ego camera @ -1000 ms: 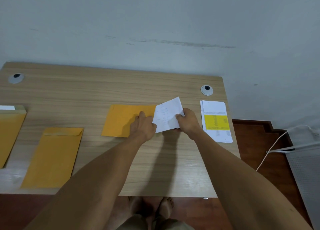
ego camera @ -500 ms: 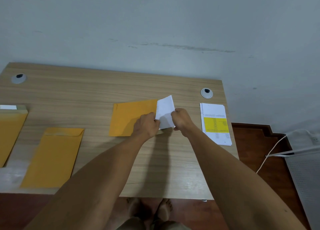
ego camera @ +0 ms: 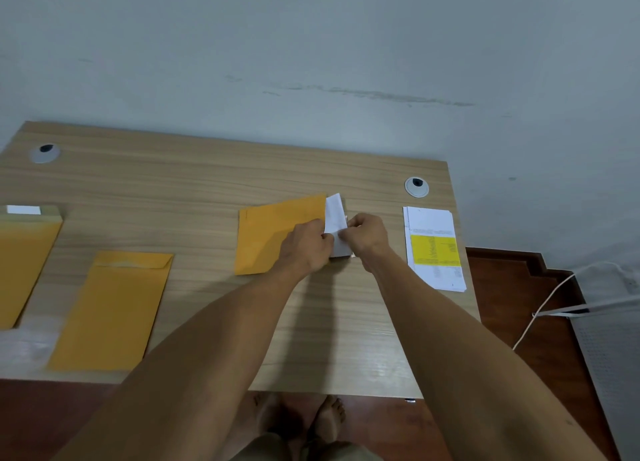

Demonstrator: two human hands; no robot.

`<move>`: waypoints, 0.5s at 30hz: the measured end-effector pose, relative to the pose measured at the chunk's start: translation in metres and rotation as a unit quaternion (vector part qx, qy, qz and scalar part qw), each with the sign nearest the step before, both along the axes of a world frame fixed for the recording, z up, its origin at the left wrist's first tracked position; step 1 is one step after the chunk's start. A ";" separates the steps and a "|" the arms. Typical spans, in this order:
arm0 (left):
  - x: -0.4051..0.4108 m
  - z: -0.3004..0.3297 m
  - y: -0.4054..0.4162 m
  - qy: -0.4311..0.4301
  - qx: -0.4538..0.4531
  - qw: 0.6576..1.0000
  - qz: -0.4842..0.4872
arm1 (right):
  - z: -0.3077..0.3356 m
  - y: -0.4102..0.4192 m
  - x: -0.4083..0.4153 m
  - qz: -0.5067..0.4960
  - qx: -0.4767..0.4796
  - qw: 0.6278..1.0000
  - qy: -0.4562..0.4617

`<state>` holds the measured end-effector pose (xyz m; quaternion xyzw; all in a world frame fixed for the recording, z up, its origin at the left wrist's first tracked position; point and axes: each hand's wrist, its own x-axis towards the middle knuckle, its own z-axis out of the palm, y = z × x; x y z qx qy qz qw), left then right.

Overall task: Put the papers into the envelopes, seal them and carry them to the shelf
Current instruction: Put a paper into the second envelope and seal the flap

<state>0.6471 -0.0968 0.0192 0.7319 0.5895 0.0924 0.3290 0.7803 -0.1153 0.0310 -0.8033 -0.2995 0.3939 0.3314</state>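
A yellow-brown envelope (ego camera: 273,232) lies at the middle of the wooden desk (ego camera: 207,183). My left hand (ego camera: 306,247) grips its right, open end. A folded white paper (ego camera: 336,218) sticks out of that end, mostly inside the envelope. My right hand (ego camera: 367,235) pinches the paper's near right edge. A stack of printed papers (ego camera: 433,249) with a yellow block lies at the desk's right edge. Two more envelopes lie to the left: one (ego camera: 114,308) near the front edge, one (ego camera: 24,263) at the far left with its flap up.
Two round cable grommets (ego camera: 416,186) (ego camera: 45,152) sit in the desktop near the grey wall. A white cord (ego camera: 540,308) and a grey perforated panel (ego camera: 613,356) lie on the red-brown floor to the right. Bare feet (ego camera: 332,419) show under the desk's front edge.
The paper has slid leftward into the envelope, with much less of it showing now. Both hands have drawn closer together, and the envelope's right end has tilted up.
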 end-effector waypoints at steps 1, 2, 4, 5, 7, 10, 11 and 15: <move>-0.001 0.001 0.000 -0.008 0.002 1.000 0.001 | -0.001 0.001 -0.001 -0.002 0.000 1.000 -0.002; -0.002 0.003 0.000 -0.020 0.004 1.000 0.001 | -0.003 0.001 -0.001 -0.002 -0.002 1.000 0.002; -0.004 0.006 -0.001 -0.051 0.006 0.999 -0.005 | -0.012 0.003 -0.001 0.002 0.000 0.999 0.036; -0.005 0.007 -0.003 -0.071 0.007 0.997 -0.011 | -0.017 0.003 -0.001 0.003 0.001 0.999 0.052; -0.007 0.008 -0.006 -0.102 0.005 0.995 -0.025 | -0.019 0.002 -0.004 0.003 -0.004 0.997 0.080; -0.012 0.005 -0.008 -0.121 0.004 0.992 -0.028 | -0.015 -0.002 -0.010 0.015 -0.006 0.995 0.101; -0.014 0.003 -0.008 -0.124 0.003 0.992 -0.025 | -0.015 -0.003 -0.011 0.020 -0.003 0.994 0.106; -0.027 -0.003 -0.010 -0.119 0.001 0.993 -0.004 | -0.020 -0.007 -0.009 0.057 -0.001 0.992 0.110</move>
